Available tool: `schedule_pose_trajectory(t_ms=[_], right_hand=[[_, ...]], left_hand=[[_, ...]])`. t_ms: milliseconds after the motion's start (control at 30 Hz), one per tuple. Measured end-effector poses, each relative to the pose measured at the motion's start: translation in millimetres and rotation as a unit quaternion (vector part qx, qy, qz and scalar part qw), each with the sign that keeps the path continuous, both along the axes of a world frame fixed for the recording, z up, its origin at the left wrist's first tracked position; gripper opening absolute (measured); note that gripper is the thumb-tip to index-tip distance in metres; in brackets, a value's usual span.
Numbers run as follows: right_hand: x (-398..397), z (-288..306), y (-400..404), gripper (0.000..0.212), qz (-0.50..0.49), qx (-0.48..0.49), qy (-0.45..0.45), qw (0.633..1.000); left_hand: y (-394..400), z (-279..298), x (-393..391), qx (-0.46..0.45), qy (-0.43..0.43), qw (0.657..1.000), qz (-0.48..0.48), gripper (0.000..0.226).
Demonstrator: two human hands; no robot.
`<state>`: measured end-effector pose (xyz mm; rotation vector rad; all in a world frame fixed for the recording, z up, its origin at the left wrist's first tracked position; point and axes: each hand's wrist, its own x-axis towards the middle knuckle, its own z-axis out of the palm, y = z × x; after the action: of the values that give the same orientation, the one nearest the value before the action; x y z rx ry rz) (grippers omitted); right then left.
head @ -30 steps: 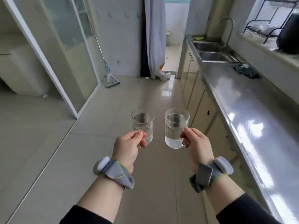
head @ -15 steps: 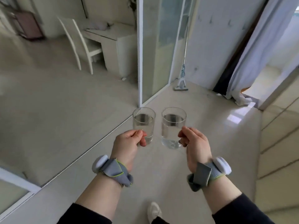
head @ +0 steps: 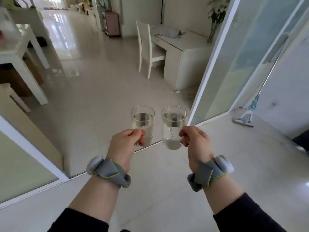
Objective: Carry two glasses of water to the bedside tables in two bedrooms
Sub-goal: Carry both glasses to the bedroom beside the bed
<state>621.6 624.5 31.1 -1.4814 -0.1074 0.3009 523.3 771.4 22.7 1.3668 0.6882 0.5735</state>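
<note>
Two clear glasses of water are held upright in front of me, side by side and a small gap apart. My left hand (head: 124, 144) grips the left glass (head: 143, 121) from its near side. My right hand (head: 195, 143) grips the right glass (head: 173, 126), which hangs a little lower. Both glasses are roughly two thirds full. Grey bands with white pods wrap both wrists. No bedside table is in view.
A sliding glass door frame (head: 209, 64) stands open just right of the glasses, its floor track crossing under my hands. Beyond are a white chair (head: 147, 46), a white desk (head: 184, 52), a white table (head: 18, 52) at left and a pink suitcase (head: 112, 24). A mop (head: 245, 118) leans at right.
My view has swung left, away from the kitchen counter and sink, toward the open doorway and the room beyond. Both hands keep the same grip and the glasses stay level.
</note>
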Motion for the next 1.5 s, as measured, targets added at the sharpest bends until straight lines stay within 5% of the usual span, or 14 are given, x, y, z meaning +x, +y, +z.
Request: schedule_pose_trajectory(t_ms=[933, 1500], right_hand=[[346, -4, 428, 0.021, 0.105, 0.051, 0.018, 0.993], [535, -13, 692, 0.038, 0.135, 0.056, 0.031, 0.989]], left_hand=[[414, 16, 302, -0.028, -0.006, 0.994, 0.105, 0.023], [662, 17, 476, -0.046, -0.017, 0.988, 0.146, 0.022]])
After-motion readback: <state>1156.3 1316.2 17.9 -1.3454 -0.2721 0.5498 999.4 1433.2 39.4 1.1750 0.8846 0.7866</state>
